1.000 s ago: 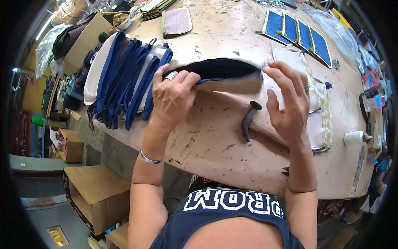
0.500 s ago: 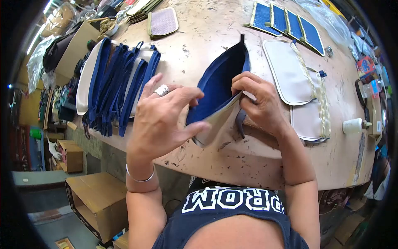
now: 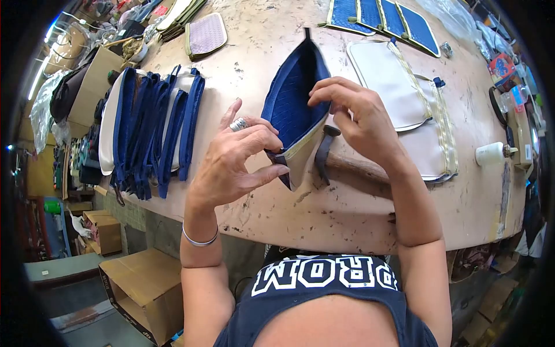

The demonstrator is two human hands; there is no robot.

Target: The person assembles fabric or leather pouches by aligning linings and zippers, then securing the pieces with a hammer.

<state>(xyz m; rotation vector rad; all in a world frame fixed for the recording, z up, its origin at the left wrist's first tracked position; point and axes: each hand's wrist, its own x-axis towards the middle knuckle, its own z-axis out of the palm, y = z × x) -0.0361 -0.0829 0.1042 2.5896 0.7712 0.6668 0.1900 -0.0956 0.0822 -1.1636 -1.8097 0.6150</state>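
A zippered pouch (image 3: 298, 110) with a dark blue lining and pale outside is held up above the table, its mouth wide open and a dark tab at its far end. My left hand (image 3: 231, 151) pinches its near corner between thumb and fingers. My right hand (image 3: 364, 118) is at the pouch's right edge, fingers apart and bent, index fingertip over the opening. Under my right forearm lies a hammer (image 3: 352, 163) with a dark head and wooden handle.
Left of the pouch is a row of blue-edged pouches (image 3: 153, 133). Pale panels with yellowish zipper tape (image 3: 387, 81) lie to the right, near a white bottle (image 3: 490, 154). Blue panels (image 3: 384, 23) and a mauve panel (image 3: 206, 36) are farther back. A cardboard box (image 3: 141, 289) stands below the table's left edge.
My left hand has closed on the pouch's near corner. My right fingers have loosened from their pinch on the right edge. The view has shifted, showing more of the hammer.
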